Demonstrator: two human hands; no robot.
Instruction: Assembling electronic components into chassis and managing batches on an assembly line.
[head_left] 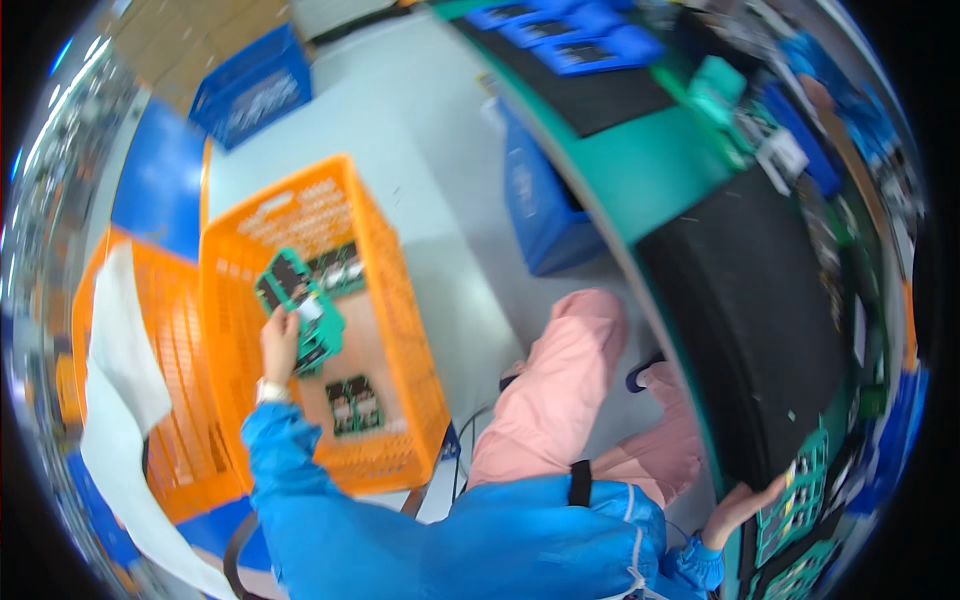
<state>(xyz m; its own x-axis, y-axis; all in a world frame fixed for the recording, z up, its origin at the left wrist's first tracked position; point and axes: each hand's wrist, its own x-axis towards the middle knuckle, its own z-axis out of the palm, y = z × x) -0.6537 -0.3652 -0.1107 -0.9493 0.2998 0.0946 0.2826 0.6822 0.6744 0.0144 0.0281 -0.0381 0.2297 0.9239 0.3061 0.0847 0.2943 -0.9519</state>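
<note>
My left hand (280,345) reaches into an orange plastic crate (385,280) and grips a green circuit board panel (322,328) by its near edge. The panel is tilted, with dark and light parts on it. Below it in the crate lie two more groups of circuit boards, one by the far wall (340,268) and another toward the near end (355,405). My right hand (745,508) is over at the bench on the right, its fingers stretched out against the edge of a green board panel (795,500). Its thumb is hard to make out.
A second orange crate (180,370) with a white sheet (125,340) over it adjoins on the left. Blue crates stand on the floor (250,85) and under the bench (540,200). The curved green bench (640,180) carries black mats (745,300) and blue trays (585,55).
</note>
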